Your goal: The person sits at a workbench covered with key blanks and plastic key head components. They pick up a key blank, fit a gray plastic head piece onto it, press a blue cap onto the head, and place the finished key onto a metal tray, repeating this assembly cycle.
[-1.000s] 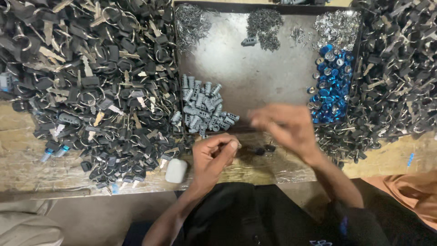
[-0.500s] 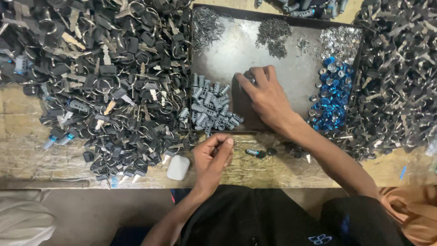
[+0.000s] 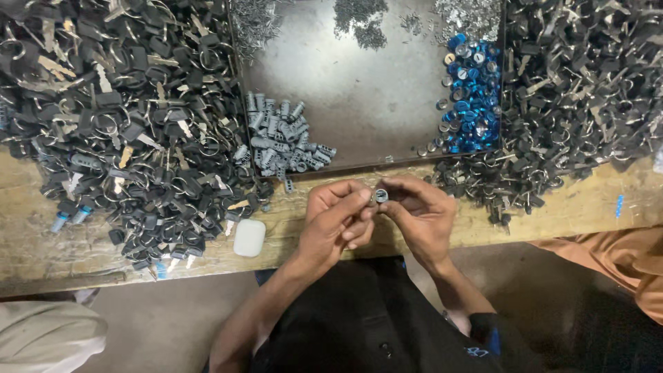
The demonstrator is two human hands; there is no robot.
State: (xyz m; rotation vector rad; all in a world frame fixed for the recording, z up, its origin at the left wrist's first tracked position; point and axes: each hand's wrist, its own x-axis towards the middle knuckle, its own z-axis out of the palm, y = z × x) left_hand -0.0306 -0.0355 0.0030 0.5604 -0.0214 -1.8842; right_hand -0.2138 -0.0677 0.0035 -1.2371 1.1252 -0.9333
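Note:
My left hand (image 3: 336, 221) and my right hand (image 3: 416, 211) meet over the front edge of the wooden bench, fingertips together on a small grey metal cylinder (image 3: 380, 196). Both hands pinch it from either side. Just behind them lies a dark metal tray (image 3: 359, 83) holding a heap of grey cylinders (image 3: 283, 141) at its front left and a heap of round blue caps (image 3: 472, 97) along its right side.
A large heap of black-headed keys on rings (image 3: 117, 117) fills the bench to the left, and another heap (image 3: 587, 83) lies to the right. A small white case (image 3: 249, 237) sits near the bench edge. Metal bits (image 3: 359, 21) lie at the tray's far side.
My right hand came back from the grey cylinders in the tray to the bench's front edge and joined my left hand on the small cylinder.

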